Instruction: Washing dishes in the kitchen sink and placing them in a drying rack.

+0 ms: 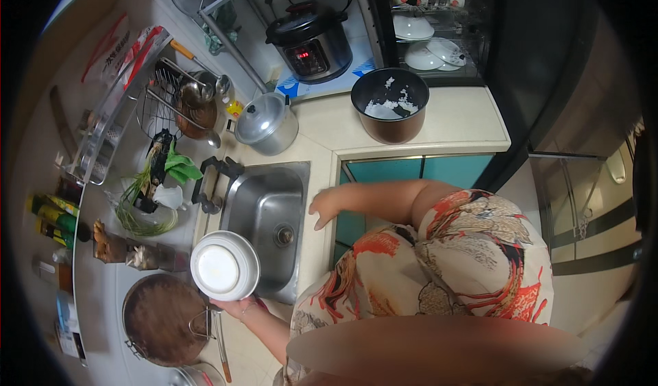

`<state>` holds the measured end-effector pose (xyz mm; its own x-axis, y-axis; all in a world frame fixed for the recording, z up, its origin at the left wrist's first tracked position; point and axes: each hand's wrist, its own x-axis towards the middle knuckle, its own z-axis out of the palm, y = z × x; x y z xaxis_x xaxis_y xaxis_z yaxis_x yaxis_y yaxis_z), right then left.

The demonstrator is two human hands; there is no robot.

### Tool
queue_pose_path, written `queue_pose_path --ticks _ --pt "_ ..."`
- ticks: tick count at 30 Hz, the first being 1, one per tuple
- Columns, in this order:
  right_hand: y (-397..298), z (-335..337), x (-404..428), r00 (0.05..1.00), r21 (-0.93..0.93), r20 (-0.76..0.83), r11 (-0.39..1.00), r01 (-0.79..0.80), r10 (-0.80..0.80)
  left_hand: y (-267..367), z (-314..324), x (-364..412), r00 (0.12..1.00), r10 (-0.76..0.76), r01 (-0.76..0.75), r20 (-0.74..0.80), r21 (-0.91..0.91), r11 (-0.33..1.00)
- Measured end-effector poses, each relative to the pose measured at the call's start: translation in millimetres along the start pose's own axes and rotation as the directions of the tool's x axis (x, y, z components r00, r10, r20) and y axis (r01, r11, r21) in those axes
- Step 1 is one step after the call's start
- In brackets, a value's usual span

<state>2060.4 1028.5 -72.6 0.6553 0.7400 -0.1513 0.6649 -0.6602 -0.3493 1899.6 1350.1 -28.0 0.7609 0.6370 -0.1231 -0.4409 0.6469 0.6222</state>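
My left hand grips a white bowl by its lower rim, over the left front corner of the sink. A round ring on the bowl, apparently its foot, faces the camera. Below and beside it lies the stainless steel sink, its drain in view. My right hand hovers by the counter edge at the sink's near side, fingers loosely bent and slightly blurred, nothing in it. On the counter to the right stands a dark inner cooking pot with white rice clinging inside.
An electric pressure cooker with a lit display stands on a shelf. A lidded aluminium pot is near the sink's corner, by the dark faucet. Spring onions hang near a green cloth. A round chopping board leans against the wall.
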Motion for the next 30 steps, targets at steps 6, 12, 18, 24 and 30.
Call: queue_pose_path --ticks 6,12,18,24,30 --pt "118 -26 -96 0.986 0.653 -0.155 0.755 0.059 0.056 -48 -8 15 0.986 0.152 -0.14 -0.07 0.151 0.978" --pt "289 -70 -307 0.598 0.867 -0.459 0.48 0.137 0.657 -94 35 -16 0.958 0.238 -0.209 -0.163 0.18 0.961" --pt "470 -138 -447 -0.444 0.795 -0.59 0.582 -0.172 0.675 -152 102 -54 0.908 0.295 -0.224 -0.297 0.252 0.942" --pt "561 -180 -479 -0.386 0.778 -0.626 0.579 -0.246 0.678 -172 99 -53 0.939 0.292 -0.225 -0.181 0.318 0.921" --pt "601 -170 -471 -0.329 0.73 -0.678 0.651 -0.207 0.657 -185 94 -58 0.897 0.417 -0.345 -0.148 0.358 0.868"
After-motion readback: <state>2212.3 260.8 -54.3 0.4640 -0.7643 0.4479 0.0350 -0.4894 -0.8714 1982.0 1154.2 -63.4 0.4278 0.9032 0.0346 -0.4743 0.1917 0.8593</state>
